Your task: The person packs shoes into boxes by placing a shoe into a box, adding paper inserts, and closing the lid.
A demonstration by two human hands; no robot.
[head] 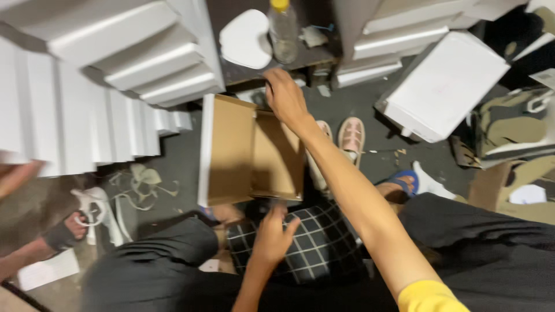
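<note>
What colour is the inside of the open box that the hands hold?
Plain brown cardboard inside the open box, with a white outer edge; the head view shows it.

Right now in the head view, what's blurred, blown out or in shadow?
Head view: the white box stacks at left are smeared by motion blur and nearly blown out; the cardboard box is sharper, with a shadow across its inside; the right hand on its far edge and the left hand near its close edge are slightly soft; the floor is dim; the bottle is soft.
</note>
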